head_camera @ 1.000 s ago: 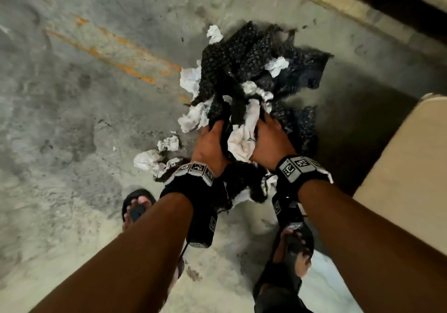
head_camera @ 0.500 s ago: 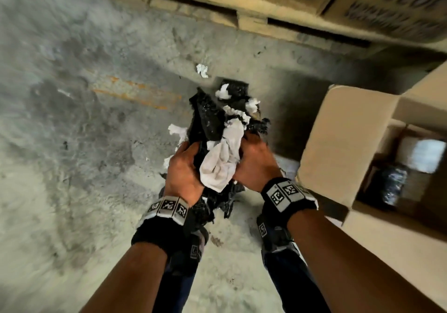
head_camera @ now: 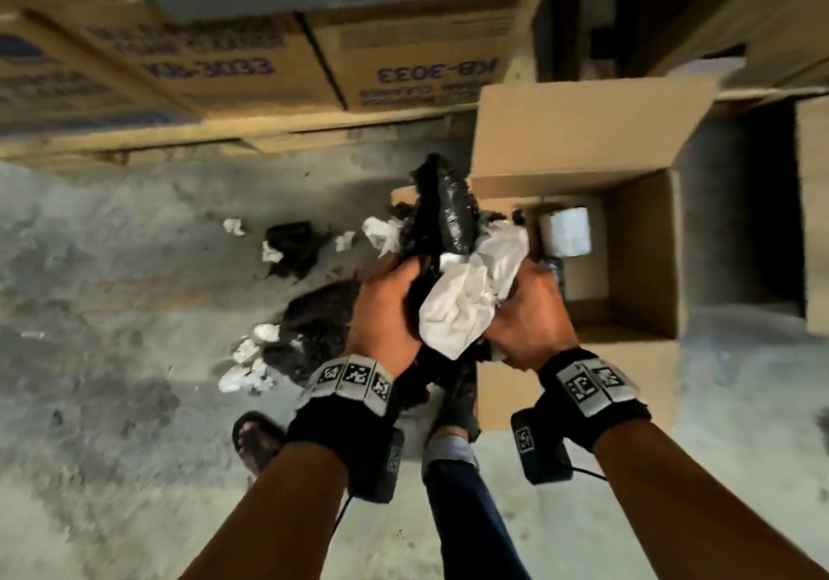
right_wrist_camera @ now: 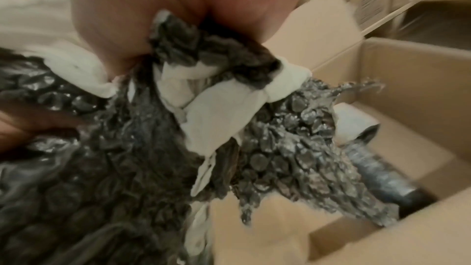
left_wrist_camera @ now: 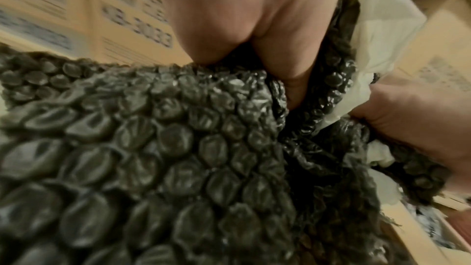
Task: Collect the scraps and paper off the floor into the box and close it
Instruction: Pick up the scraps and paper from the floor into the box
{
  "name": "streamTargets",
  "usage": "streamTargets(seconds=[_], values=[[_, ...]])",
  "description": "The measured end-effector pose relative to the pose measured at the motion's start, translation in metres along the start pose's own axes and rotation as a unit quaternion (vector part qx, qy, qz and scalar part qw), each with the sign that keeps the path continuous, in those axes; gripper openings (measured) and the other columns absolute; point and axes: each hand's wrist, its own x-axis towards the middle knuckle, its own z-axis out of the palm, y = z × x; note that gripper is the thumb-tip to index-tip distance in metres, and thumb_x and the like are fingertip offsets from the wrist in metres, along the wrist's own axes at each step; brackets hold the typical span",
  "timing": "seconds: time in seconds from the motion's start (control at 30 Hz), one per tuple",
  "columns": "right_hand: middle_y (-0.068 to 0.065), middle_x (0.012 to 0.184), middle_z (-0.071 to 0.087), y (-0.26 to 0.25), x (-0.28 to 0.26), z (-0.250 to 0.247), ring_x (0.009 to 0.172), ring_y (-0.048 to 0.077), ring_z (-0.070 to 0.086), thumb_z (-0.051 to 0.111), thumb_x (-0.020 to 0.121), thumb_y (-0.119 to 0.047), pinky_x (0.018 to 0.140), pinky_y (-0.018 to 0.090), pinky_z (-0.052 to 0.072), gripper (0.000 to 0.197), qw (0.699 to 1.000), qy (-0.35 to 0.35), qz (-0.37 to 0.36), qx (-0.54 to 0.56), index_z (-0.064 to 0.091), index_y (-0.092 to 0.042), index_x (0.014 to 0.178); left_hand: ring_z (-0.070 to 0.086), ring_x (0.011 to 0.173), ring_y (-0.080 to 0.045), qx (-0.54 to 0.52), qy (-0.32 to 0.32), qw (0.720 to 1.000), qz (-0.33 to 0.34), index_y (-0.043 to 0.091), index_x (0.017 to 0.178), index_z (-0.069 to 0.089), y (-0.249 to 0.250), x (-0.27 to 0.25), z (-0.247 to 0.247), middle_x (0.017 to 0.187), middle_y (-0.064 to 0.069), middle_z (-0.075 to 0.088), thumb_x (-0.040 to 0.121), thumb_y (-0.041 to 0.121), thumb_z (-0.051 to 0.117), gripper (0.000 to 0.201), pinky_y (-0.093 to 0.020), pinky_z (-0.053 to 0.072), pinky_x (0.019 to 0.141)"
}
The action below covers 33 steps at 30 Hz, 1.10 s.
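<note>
Both hands hold one bundle of black bubble wrap (head_camera: 442, 216) (left_wrist_camera: 153, 148) (right_wrist_camera: 293, 144) and crumpled white paper (head_camera: 471, 297) (right_wrist_camera: 216, 112) in the air. My left hand (head_camera: 386, 310) grips its left side, my right hand (head_camera: 529, 314) its right. The bundle hangs over the left edge of an open cardboard box (head_camera: 646, 243) (right_wrist_camera: 407, 80), whose flaps stand out. A white roll (head_camera: 565, 231) and a dark item lie inside the box. More black wrap (head_camera: 291, 243) and white paper scraps (head_camera: 244, 373) lie on the concrete floor to the left.
Stacked cartons marked KB-3033 (head_camera: 314, 72) sit on a wooden pallet (head_camera: 224, 139) along the back. Another carton (head_camera: 814, 220) stands at the right edge. My sandalled feet (head_camera: 255, 440) stand just below the hands.
Both hands have lifted the bundle off the floor and carried it right to the open box. The view has swung up and right, and scraps stay behind on the floor.
</note>
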Motion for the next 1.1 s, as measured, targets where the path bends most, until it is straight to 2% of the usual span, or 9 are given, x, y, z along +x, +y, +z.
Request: streamTargets(seconds=[0.2, 0.33, 0.4, 0.5, 0.6, 0.67, 0.77, 0.93, 1.1], values=[[-0.003, 0.093, 0.07, 0.084, 0.005, -0.095, 0.084, 0.002, 0.063, 0.077, 0.073, -0.037, 0.072, 0.015, 0.043, 0.029, 0.991, 0.114, 0.058, 0.032, 0.064, -0.027, 0.097, 0.054, 0.126, -0.025, 0.022, -0.081, 0.996, 0.03, 0.014, 0.134, 0.054, 0.035, 0.077, 0.127, 0.139, -0.011, 0.054, 0.081, 0.023, 0.069, 0.056, -0.036, 0.045, 0.108], [0.01, 0.114, 0.071, 0.145, 0.022, -0.112, 0.102, 0.03, 0.067, 0.073, 0.082, -0.042, 0.076, 0.026, 0.046, 0.038, 0.986, 0.129, 0.085, -0.068, 0.068, -0.018, 0.111, 0.028, 0.143, -0.034, 0.112, -0.145, 0.983, -0.026, 0.026, 0.147, 0.03, 0.015, 0.106, 0.197, 0.153, -0.01, 0.029, 0.073, 0.047, 0.064, 0.084, -0.047, 0.031, 0.117], [0.01, 0.133, 0.062, 0.181, 0.033, -0.108, 0.117, 0.036, 0.059, 0.06, 0.081, -0.058, 0.09, 0.042, 0.053, 0.057, 0.982, 0.1, 0.103, -0.124, 0.06, -0.024, 0.127, 0.016, 0.147, -0.035, 0.14, -0.166, 0.974, -0.061, 0.031, 0.151, 0.018, 0.0, 0.113, 0.216, 0.156, -0.009, 0.02, 0.071, 0.052, 0.063, 0.094, -0.047, 0.021, 0.122], [0.013, 0.158, 0.036, 0.221, 0.05, -0.095, 0.139, 0.044, 0.035, 0.047, 0.069, -0.07, 0.109, 0.055, 0.04, 0.091, 0.962, 0.024, 0.171, -0.21, 0.037, -0.028, 0.149, 0.011, 0.15, -0.031, 0.099, -0.228, 0.961, -0.12, 0.043, 0.15, 0.001, -0.02, 0.119, 0.214, 0.16, -0.01, 0.003, 0.068, 0.028, 0.083, 0.117, -0.041, 0.019, 0.121], [0.013, 0.166, 0.02, 0.245, 0.055, -0.079, 0.15, 0.047, 0.008, 0.067, 0.054, -0.073, 0.118, 0.06, 0.024, 0.122, 0.952, -0.079, 0.209, -0.21, 0.019, -0.03, 0.158, -0.004, 0.153, -0.025, 0.138, -0.283, 0.943, -0.109, 0.048, 0.148, -0.016, -0.037, 0.117, 0.2, 0.163, -0.008, -0.018, 0.067, 0.028, 0.087, 0.132, -0.039, 0.019, 0.118], [0.006, 0.169, 0.006, 0.249, 0.052, -0.072, 0.151, 0.045, 0.006, 0.076, 0.047, -0.076, 0.118, 0.061, 0.026, 0.131, 0.949, -0.109, 0.227, -0.188, 0.013, -0.041, 0.156, -0.01, 0.152, -0.021, 0.15, -0.299, 0.936, -0.107, 0.044, 0.15, -0.016, -0.045, 0.112, 0.194, 0.163, -0.009, -0.019, 0.071, 0.028, 0.085, 0.13, -0.034, 0.016, 0.118], [0.007, 0.168, 0.007, 0.24, 0.043, -0.068, 0.146, 0.04, 0.032, 0.075, 0.06, -0.077, 0.113, 0.053, 0.038, 0.109, 0.946, -0.131, 0.242, -0.168, 0.022, -0.05, 0.152, 0.009, 0.152, -0.018, 0.128, -0.28, 0.946, -0.1, 0.032, 0.156, -0.005, -0.053, 0.105, 0.182, 0.166, -0.006, 0.001, 0.078, 0.028, 0.079, 0.114, -0.024, 0.016, 0.118], [0.012, 0.139, 0.054, 0.212, 0.027, -0.066, 0.118, 0.04, 0.059, 0.06, 0.093, -0.051, 0.093, 0.048, 0.052, 0.046, 0.941, -0.057, 0.223, -0.249, 0.056, -0.033, 0.136, 0.042, 0.14, -0.02, 0.128, -0.268, 0.951, -0.086, 0.027, 0.155, 0.02, -0.043, 0.092, 0.157, 0.154, -0.004, 0.041, 0.088, 0.034, 0.067, 0.082, -0.026, 0.035, 0.112], [0.018, 0.128, 0.06, 0.18, 0.024, -0.053, 0.109, 0.043, 0.061, 0.06, 0.096, -0.035, 0.085, 0.045, 0.052, 0.033, 0.948, -0.008, 0.208, -0.24, 0.066, -0.017, 0.123, 0.028, 0.147, -0.024, 0.136, -0.232, 0.963, -0.026, 0.022, 0.152, 0.029, -0.04, 0.082, 0.135, 0.159, -0.009, 0.03, 0.09, 0.035, 0.064, 0.072, -0.035, 0.028, 0.119]])
